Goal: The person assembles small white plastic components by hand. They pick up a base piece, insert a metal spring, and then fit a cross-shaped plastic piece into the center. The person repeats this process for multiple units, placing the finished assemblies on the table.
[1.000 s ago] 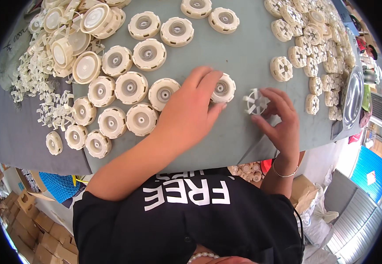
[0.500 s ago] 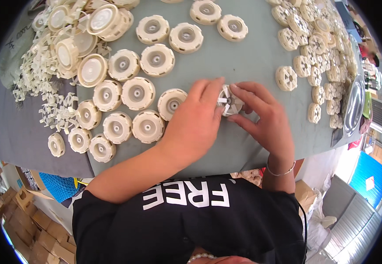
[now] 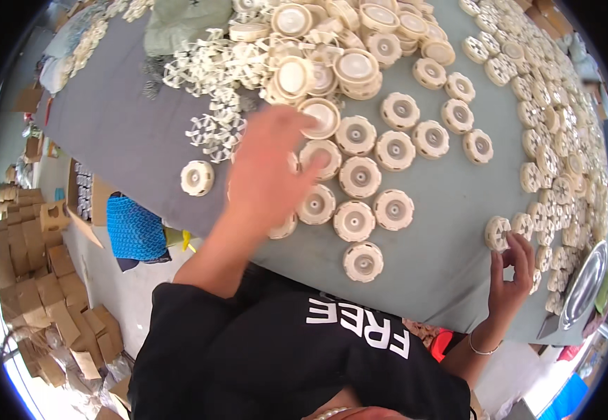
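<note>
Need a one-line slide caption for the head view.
Left hand reaches over cream round discs on a grey table; right hand pinches one disc at the table's edge.

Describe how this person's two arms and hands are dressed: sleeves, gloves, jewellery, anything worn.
Both hands are bare, with no gloves. The left hand and its forearm are uncovered up to a short black sleeve of a black T-shirt with white lettering. It is motion-blurred, so no ring can be made out there. The right hand is also uncovered, with a thin bracelet around the wrist.

Matt cream plastic wheels lie on a smooth grey table cover, beside a glossy metal tray and brown cardboard boxes.
</note>
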`<state>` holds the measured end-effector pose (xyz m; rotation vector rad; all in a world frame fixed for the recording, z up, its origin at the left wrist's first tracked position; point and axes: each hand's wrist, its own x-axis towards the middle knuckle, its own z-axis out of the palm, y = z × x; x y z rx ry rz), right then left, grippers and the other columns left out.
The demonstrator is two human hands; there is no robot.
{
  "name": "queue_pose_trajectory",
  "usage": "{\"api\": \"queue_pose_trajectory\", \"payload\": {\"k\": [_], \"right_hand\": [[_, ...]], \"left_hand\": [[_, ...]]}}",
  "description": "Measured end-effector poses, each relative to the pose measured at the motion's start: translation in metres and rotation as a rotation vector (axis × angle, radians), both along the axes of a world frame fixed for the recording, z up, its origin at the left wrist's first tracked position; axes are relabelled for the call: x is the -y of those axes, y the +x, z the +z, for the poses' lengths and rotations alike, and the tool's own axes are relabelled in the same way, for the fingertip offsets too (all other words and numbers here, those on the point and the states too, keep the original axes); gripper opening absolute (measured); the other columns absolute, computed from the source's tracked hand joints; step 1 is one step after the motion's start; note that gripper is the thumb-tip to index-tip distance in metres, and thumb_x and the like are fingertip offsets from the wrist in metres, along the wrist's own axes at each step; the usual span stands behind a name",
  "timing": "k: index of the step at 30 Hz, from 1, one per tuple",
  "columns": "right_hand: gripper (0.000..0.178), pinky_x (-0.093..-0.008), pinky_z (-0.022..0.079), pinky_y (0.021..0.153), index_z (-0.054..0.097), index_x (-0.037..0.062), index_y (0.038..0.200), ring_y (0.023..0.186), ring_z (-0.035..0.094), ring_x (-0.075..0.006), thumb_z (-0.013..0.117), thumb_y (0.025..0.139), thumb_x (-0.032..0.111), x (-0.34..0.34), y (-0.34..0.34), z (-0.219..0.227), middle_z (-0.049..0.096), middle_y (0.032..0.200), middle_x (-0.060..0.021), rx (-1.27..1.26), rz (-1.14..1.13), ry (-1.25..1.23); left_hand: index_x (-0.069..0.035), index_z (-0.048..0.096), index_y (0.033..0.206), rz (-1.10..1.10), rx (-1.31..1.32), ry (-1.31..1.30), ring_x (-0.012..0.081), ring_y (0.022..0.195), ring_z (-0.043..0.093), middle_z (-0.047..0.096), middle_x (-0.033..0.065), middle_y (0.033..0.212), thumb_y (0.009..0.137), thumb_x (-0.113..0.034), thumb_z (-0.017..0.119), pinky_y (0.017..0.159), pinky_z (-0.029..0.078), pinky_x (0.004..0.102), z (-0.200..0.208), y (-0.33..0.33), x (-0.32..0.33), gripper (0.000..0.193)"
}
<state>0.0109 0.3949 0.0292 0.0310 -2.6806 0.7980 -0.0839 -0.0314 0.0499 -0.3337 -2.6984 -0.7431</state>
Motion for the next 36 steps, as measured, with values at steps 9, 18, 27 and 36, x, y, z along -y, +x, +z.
{"api": "queue_pose_trajectory", "payload": {"k": [9, 18, 27, 36], "right_hand": [[0.028, -0.0304, 0.059, 0.073, 0.076, 0.0007, 0.112, 0.083, 0.070, -0.0192, 0.079, 0.084, -0.004, 0.088, -0.037, 0.013, 0.074, 0.112, -0.0108, 0.010, 0.353, -0.116], [0.043, -0.0299, 0.056, 0.080, 0.060, -0.0010, 0.143, 0.092, 0.067, -0.0142, 0.066, 0.100, 0.003, 0.130, -0.064, 0.018, 0.070, 0.117, -0.0081, 0.380, 0.498, -1.076], [0.041, -0.0306, 0.054, 0.083, 0.061, 0.0035, 0.140, 0.101, 0.066, -0.0161, 0.067, 0.101, 0.011, 0.044, -0.074, -0.026, 0.070, 0.118, -0.0090, 0.314, 0.178, -0.518], [0.056, -0.0477, 0.047, 0.111, 0.061, 0.0095, 0.141, 0.131, 0.058, -0.0392, 0.079, 0.089, 0.015, 0.046, -0.125, -0.046, 0.061, 0.145, -0.0154, 0.074, 0.195, -0.028]], "left_hand": [[-0.008, 0.076, 0.116, 0.124, 0.237, 0.248, 0.0274, 0.105, 0.067, 0.071, 0.0072, 0.113, 0.078, -0.014, 0.084, 0.092, 0.052, 0.0386, -0.021, -0.012, 0.094, 0.040], [-0.013, 0.078, 0.118, -0.481, 0.154, 0.574, 0.0251, 0.115, 0.065, 0.064, 0.0104, 0.130, 0.081, -0.005, 0.082, 0.089, 0.054, 0.0344, -0.004, 0.004, -0.059, 0.038], [-0.007, 0.074, 0.121, -0.468, 0.541, 0.782, 0.0078, 0.088, 0.066, 0.072, 0.0038, 0.112, 0.103, -0.011, 0.067, 0.071, 0.053, 0.0236, -0.025, 0.005, -0.106, 0.019], [-0.006, 0.058, 0.135, -0.227, 1.215, 1.587, 0.0252, 0.107, 0.075, 0.074, 0.0120, 0.117, 0.106, -0.011, 0.058, 0.082, 0.068, 0.0422, -0.037, 0.007, -0.114, 0.029]]}}
